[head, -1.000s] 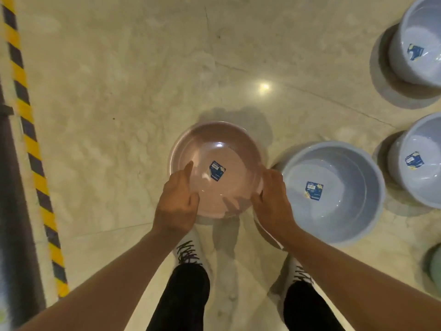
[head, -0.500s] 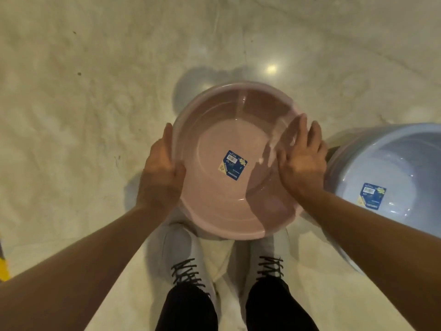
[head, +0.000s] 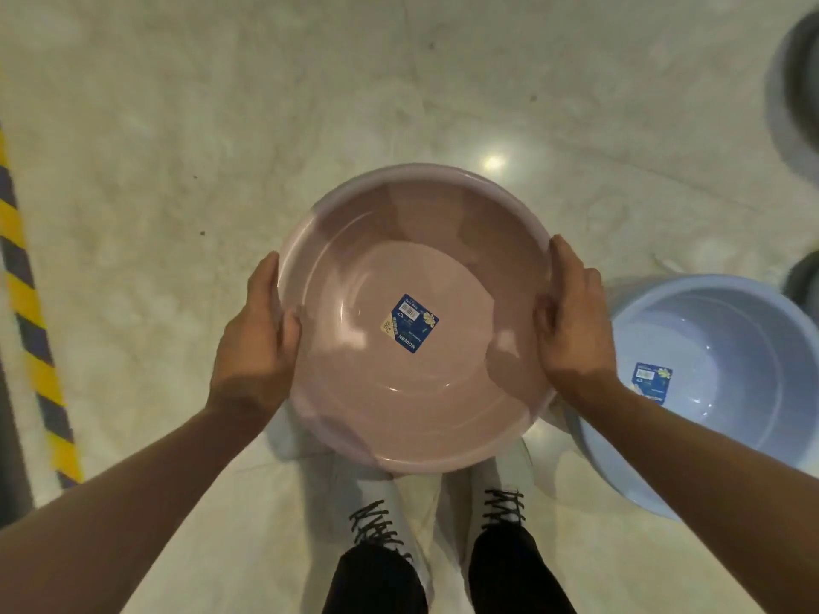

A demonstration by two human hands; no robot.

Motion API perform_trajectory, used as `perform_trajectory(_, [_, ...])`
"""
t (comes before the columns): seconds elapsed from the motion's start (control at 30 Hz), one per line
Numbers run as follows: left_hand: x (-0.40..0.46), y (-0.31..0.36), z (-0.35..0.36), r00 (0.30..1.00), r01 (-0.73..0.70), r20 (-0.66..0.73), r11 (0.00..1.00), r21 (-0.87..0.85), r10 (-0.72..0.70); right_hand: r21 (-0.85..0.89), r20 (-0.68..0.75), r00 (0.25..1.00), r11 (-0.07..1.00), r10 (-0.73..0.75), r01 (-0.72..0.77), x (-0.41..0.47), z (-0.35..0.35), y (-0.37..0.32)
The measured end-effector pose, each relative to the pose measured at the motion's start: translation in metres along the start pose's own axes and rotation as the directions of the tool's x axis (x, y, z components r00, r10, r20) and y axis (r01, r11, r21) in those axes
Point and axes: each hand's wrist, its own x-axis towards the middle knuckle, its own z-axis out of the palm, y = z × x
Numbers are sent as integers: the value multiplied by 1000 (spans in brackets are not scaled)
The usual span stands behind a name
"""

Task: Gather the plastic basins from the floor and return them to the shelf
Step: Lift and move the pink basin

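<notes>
over glossy marbled floor [head: 177, 170], left hand [head: 257, 343] and right hand [head: 571, 330] grip a round, smooth pink plastic basin [head: 399, 414].

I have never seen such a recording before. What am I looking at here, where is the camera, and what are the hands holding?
There is no machine here: a person wears a wide-angle camera on the head, looking down at their own arms and shoes. The left hand and the right hand grip opposite sides of the rim of a pink basin, which has a blue label stuck inside. A blue basin stands on the pale floor to the person's right. Dark round shapes at the right edge may be more basins, but they are blurred. Yellow-and-black tape runs along the left edge.
</notes>
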Motion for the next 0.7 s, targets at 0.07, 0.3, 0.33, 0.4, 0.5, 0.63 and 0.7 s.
perform_trajectory(0.07, [8, 38, -39, 997, -69, 20, 997, 16, 69, 3, -19, 998, 998, -64, 64, -3, -44, -20])
perform_trajectory(0.3, [-11, 189, -77, 975, -194, 103, 981, -19, 194, -1, -164, 986, 1000, 23, -23, -25, -187, -29])
perform_trajectory(0.33, [-20, 208, -71, 970, -206, 118, 977, -48, 211, -25, -167, 985, 999, 38, -42, -30, -204, -18])
perform_trajectory(0.4, [-41, 239, -49, 962, -227, 138, 971, -74, 236, -39, -185, 979, 995, 85, -94, -39, -231, 15])
perform_trajectory(0.5, [-64, 266, -1, 965, -214, 143, 976, -50, 219, -66, -186, 979, 993, 87, -101, -50, -255, 74])
perform_trajectory(0.63, [-84, 289, 62, 959, -237, 162, 971, 0, 234, 71, -95, 992, 995, 82, -75, -60, -269, 152])
perform_trajectory(0.7, [-92, 292, 90, 963, -216, 176, 975, 59, 202, 14, -73, 989, 992, 125, -125, -65, -270, 183])
